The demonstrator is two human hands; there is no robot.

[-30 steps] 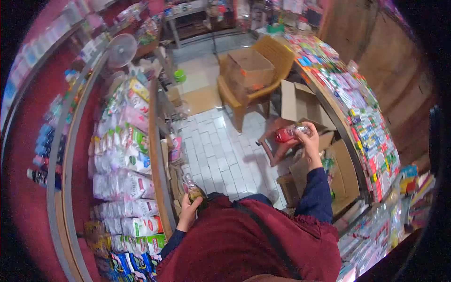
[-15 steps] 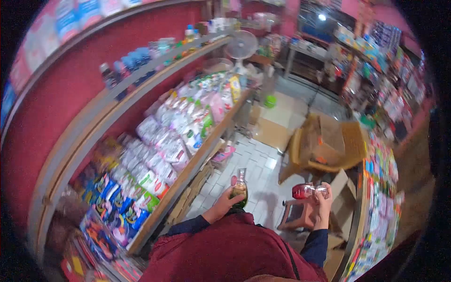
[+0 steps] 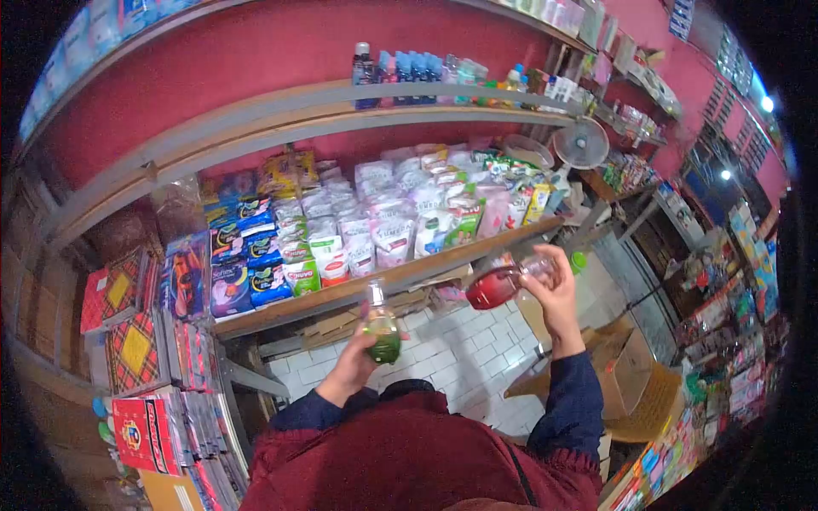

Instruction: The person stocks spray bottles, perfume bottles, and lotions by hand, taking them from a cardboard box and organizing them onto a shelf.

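My left hand [image 3: 351, 368] grips a small bottle of green liquid [image 3: 383, 327], held upright in front of my chest. My right hand [image 3: 553, 289] holds a bottle of red liquid [image 3: 503, 284], tilted on its side with its red part pointing left. Both bottles hang in the air in front of a wooden shelf [image 3: 358, 288] stacked with packaged goods [image 3: 375, 226]. The two bottles are apart, roughly a hand's width from each other.
An upper shelf [image 3: 341, 109] carries blue and dark bottles [image 3: 409, 68]. A white fan [image 3: 580, 143] stands at the shelf's right end. Boxed goods [image 3: 136, 341] are stacked at the left. Cardboard boxes [image 3: 626, 366] lie on the white tiled floor [image 3: 460, 353] at the right.
The view has swung left from the floor and boxes toward the shelves. Both hands have risen with their bottles, which now sit in front of the lower shelf.
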